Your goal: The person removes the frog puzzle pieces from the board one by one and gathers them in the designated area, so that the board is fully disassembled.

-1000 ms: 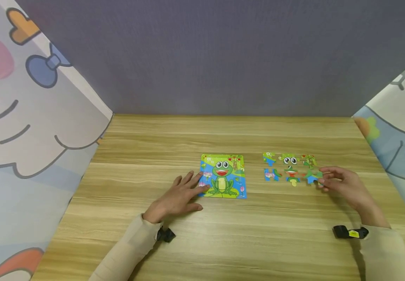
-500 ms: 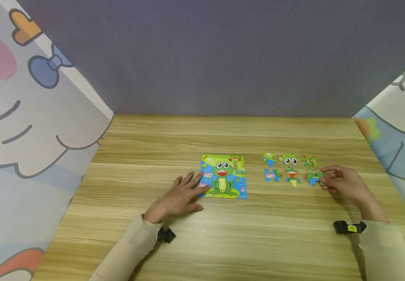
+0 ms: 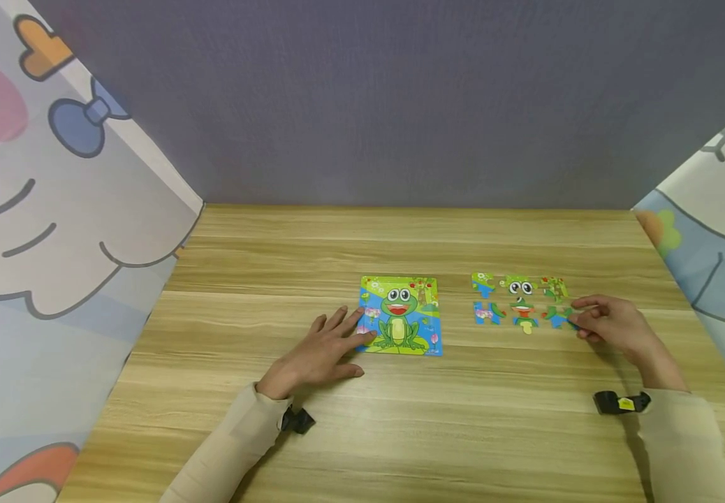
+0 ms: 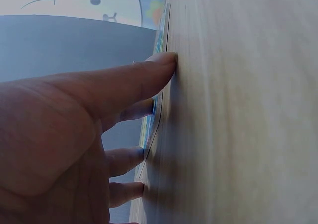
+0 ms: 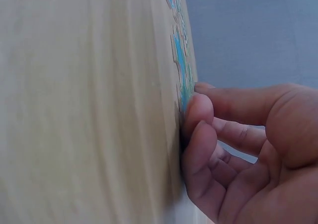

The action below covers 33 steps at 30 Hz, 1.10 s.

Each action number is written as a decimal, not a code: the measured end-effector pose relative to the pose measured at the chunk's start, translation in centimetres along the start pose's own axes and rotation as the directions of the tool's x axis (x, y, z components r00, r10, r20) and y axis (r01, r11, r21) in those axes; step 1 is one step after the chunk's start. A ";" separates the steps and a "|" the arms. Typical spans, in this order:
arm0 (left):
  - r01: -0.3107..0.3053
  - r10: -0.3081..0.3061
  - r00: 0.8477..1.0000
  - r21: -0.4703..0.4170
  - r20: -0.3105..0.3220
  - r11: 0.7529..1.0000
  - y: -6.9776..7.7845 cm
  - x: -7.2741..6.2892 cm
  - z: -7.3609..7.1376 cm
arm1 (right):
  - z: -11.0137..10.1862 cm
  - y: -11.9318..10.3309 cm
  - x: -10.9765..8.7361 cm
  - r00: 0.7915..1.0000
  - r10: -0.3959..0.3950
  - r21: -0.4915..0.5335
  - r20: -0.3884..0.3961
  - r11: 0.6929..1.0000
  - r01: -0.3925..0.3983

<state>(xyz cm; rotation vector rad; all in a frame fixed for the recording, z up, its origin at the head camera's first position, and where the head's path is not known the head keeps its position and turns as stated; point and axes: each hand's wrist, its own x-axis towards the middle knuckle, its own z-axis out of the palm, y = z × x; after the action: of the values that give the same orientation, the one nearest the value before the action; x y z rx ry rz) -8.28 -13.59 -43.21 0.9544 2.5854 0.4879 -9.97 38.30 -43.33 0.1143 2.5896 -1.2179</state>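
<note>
In the head view my left hand (image 3: 318,349) rests with spread, fairly straight fingers on the left edge of a square frog picture board (image 3: 398,328). The left wrist view has the thumb (image 4: 161,60) touching the wood beside the thin board. To the right lie several jigsaw pieces in two rows. My right hand (image 3: 617,328) pinches the right edge of a green and blue jigsaw piece (image 3: 556,316), the last of the lower row. Left of it lies the piece with the frog's mouth (image 3: 523,312). The right wrist view has curled fingers (image 5: 198,112) at the piece's edge, which they partly hide.
The upper row holds a piece with the frog's eyes (image 3: 520,287), a corner piece (image 3: 482,283) and a tree piece (image 3: 554,287). Another piece (image 3: 487,313) starts the lower row. A grey partition (image 3: 400,105) borders the wooden table (image 3: 400,433) at the back; cartoon-printed walls flank it.
The green and blue piece has turned and settled level beside the mouth piece, with my right hand shifting slightly along with it. My left hand has stayed on the board.
</note>
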 end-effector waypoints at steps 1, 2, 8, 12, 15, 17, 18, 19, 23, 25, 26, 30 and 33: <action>-0.001 0.001 1.000 0.002 0.000 1.000 0.0 0.0 0.0 | 0.0 0.0 0.0 1.000 0.000 -0.002 -0.005 1.000 0.000; -0.001 0.001 1.000 0.002 0.000 1.000 0.0 0.0 0.0 | 0.1 -0.1 0.0 1.000 0.000 -0.006 -0.008 1.000 0.000; -0.003 0.003 1.000 0.002 0.004 1.000 -0.1 0.0 0.1 | 0.1 -0.3 -0.3 0.999 -0.023 -0.032 -0.039 0.999 0.022; 0.001 -0.001 1.000 0.000 0.008 1.000 -0.2 0.0 0.1 | 0.0 -0.8 -0.7 0.992 -0.080 -0.068 -0.101 0.995 0.073; 0.002 -0.002 1.000 0.001 0.009 1.000 -0.2 0.0 0.2 | -0.1 -1.8 -0.9 0.982 -0.124 -0.097 -0.142 0.989 0.111; 0.002 -0.002 1.000 -0.001 0.009 1.000 -0.1 0.0 0.1 | 0.1 -2.7 -1.0 0.977 -0.150 -0.111 -0.153 0.985 0.133; 0.002 -0.002 1.000 -0.002 0.009 1.000 -0.1 0.0 0.1 | 0.2 -3.3 -1.0 0.973 -0.167 -0.124 -0.161 0.981 0.148; 0.002 -0.002 1.000 -0.002 0.009 1.000 -0.1 0.0 0.1 | 0.4 -3.9 -0.9 0.968 -0.184 -0.134 -0.168 0.978 0.163; 0.000 0.000 1.000 0.000 0.007 1.000 0.0 0.0 0.0 | 1.5 -6.4 -0.7 0.944 -0.270 -0.169 -0.188 0.956 0.240; -0.002 0.002 1.000 0.003 0.005 1.000 0.0 -0.1 0.0 | 2.3 -7.7 -0.5 0.937 -0.301 -0.163 -0.177 0.948 0.274; -0.004 0.004 1.000 0.002 0.004 1.000 0.1 -0.1 -0.1 | 2.7 -8.3 -0.4 0.935 -0.315 -0.159 -0.165 0.944 0.290; -0.010 0.010 1.000 -0.001 0.001 1.000 0.1 -0.2 -0.1 | 4.5 -10.8 0.2 0.946 -0.310 -0.111 -0.089 0.947 0.300; -0.010 0.010 1.000 -0.001 0.000 1.000 0.2 -0.2 -0.1 | 5.9 -12.4 0.5 0.948 -0.315 -0.108 -0.045 0.945 0.309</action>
<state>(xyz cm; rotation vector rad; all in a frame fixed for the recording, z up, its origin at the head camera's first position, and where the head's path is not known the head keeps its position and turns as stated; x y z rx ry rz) -8.09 -13.63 -43.00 0.9676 2.5808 0.4918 -11.55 25.78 -37.82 -0.2949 2.7946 -1.1949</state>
